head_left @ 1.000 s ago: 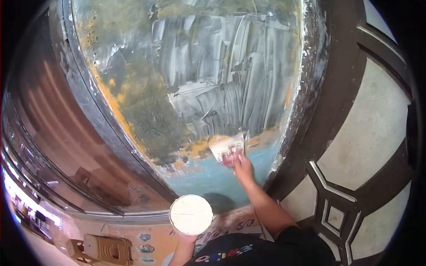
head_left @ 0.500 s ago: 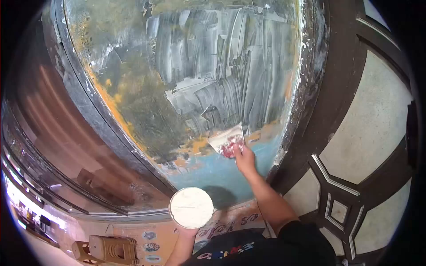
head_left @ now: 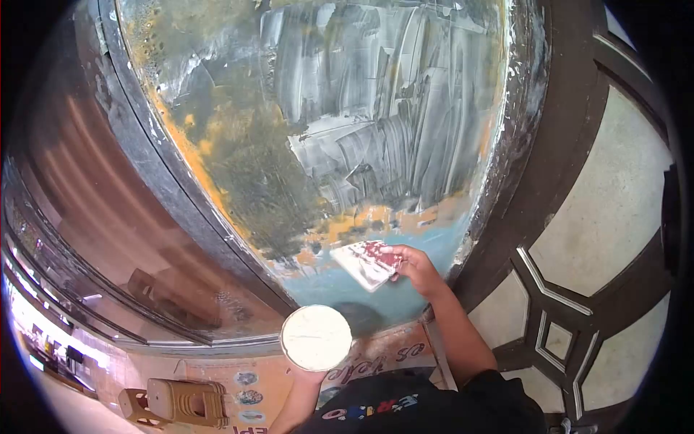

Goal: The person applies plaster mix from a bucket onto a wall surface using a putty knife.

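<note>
In my right hand (head_left: 413,266) is a putty knife (head_left: 367,266) with a wide pale blade and a red, paste-smeared part. Its blade points left, in front of the blue lower band of the wall panel (head_left: 275,173). My left hand (head_left: 307,374) holds a round container (head_left: 316,338) of white paste from below, lower left of the knife; most of its fingers are hidden under it. White-grey streaks cover the panel's upper middle, with olive and orange patches beside them.
A dark door with pale panels (head_left: 607,195) stands at the right. To the left is a brown glossy surface (head_left: 108,195) behind a dark frame. Stacked brown plastic chairs (head_left: 188,400) are at the lower left, beside a printed orange banner (head_left: 275,387).
My right hand has drawn the knife down from the lower edge of the streaks and turned its blade leftward. The container has barely moved. The view has shifted slightly.
</note>
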`<state>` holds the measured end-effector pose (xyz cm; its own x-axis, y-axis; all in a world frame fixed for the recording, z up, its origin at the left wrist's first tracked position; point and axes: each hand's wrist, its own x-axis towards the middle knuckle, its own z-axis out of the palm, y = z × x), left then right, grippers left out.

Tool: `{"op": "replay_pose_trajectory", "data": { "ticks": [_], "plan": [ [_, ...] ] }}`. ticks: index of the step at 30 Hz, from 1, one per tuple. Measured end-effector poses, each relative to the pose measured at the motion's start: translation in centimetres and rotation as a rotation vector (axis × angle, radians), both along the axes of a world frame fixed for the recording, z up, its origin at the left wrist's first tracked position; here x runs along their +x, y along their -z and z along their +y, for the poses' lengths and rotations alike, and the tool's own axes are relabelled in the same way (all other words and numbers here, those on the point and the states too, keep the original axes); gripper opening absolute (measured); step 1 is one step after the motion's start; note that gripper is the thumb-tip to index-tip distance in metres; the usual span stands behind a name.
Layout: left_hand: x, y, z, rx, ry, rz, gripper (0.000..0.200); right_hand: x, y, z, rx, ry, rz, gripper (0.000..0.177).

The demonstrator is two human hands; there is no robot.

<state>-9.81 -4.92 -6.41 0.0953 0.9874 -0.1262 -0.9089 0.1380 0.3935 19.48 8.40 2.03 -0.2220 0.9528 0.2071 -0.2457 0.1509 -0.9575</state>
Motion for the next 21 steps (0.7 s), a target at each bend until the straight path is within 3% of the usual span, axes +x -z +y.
{"op": "replay_pose_trajectory", "data": {
  "ticks": [3, 4, 6, 8, 10, 11, 12, 14, 15, 16, 18, 19, 21],
  "plan": [
    [0.7, -1.8, 0.6, 0.039, 0.090, -0.078, 0.076, 0.7, -0.1, 0.4, -0.016, -0.389, 0.163, 0.033],
    [0.7, -2.2, 0.6, 0.042, 0.091, -0.080, 0.076, 0.4, 0.4, 0.6, -0.013, -0.388, 0.160, 0.033],
    [0.8, -2.7, 0.7, 0.071, 0.106, -0.090, 0.078, -0.7, 1.4, 0.3, -0.060, -0.049, -0.187, 0.031],
    [0.5, -2.1, 0.6, 0.027, 0.063, -0.004, 0.080, -0.4, 1.7, 0.2, -0.156, -0.114, -0.181, 0.037],
    [0.2, -2.0, 0.4, 0.017, 0.080, -0.098, 0.081, 0.0, 2.4, 0.3, -0.141, -0.084, -0.201, 0.052],
    [0.2, -2.0, 0.1, 0.083, 0.122, -0.248, 0.081, 0.0, 2.8, 0.4, -0.104, -0.056, -0.088, 0.066],
    [0.0, -1.5, 0.2, 0.084, 0.122, -0.247, 0.081, 0.0, 2.4, 0.5, -0.103, -0.056, -0.088, 0.066],
    [-0.5, -0.5, 0.3, 0.055, 0.081, -0.120, 0.079, 0.1, 0.3, -0.3, -0.039, 0.008, 0.233, 0.071],
    [-0.6, -0.7, 0.3, 0.056, 0.100, -0.225, 0.077, -0.5, -2.4, -1.3, -0.072, 0.003, 0.357, 0.060],
    [-0.7, -0.6, 0.4, 0.053, 0.099, -0.224, 0.077, -0.2, -2.4, -0.8, -0.075, 0.002, 0.358, 0.060],
    [-0.8, -0.5, 0.5, 0.010, 0.108, -0.233, 0.076, 0.6, -1.4, -0.2, -0.096, -0.063, -0.031, 0.037],
    [-0.7, -0.7, 0.7, -0.007, 0.075, -0.088, 0.076, 0.1, -1.0, -0.2, -0.102, -0.066, -0.031, 0.020],
    [-0.8, -0.8, 0.8, -0.013, 0.066, -0.112, 0.076, 0.1, 1.9, 0.6, -0.072, -0.026, -0.038, 0.020]
  ]
}}
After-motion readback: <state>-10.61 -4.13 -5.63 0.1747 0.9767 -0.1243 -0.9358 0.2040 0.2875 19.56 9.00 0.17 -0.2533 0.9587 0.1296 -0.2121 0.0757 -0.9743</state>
